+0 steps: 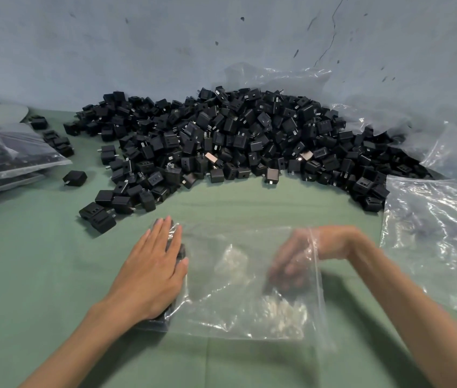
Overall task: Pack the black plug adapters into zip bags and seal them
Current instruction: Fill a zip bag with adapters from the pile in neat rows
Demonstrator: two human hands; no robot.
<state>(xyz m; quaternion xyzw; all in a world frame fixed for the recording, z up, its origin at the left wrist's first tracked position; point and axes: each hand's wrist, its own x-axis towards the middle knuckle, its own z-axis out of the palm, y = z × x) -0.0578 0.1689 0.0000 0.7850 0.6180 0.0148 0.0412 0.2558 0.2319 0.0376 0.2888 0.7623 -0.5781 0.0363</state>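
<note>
A clear zip bag (pixel 235 289) lies flat on the green table (pixel 39 261) in front of me, its open mouth to the right. My left hand (pixel 151 273) presses flat, fingers straight, on the bag's left end, over black plug adapters (pixel 181 252) inside it. My right hand (pixel 291 259) is blurred and reaches in through the bag's mouth. Its fingers curl over dark adapters (pixel 280 287) seen through the plastic. A big heap of loose black plug adapters (pixel 235 135) lies behind the bag.
Filled plastic bags (pixel 3 152) are stacked at the left edge. Crumpled clear plastic (pixel 440 233) covers the table at the right and runs up behind the heap. Stray adapters (pixel 74 178) lie left of the heap. A blue-grey wall stands close behind.
</note>
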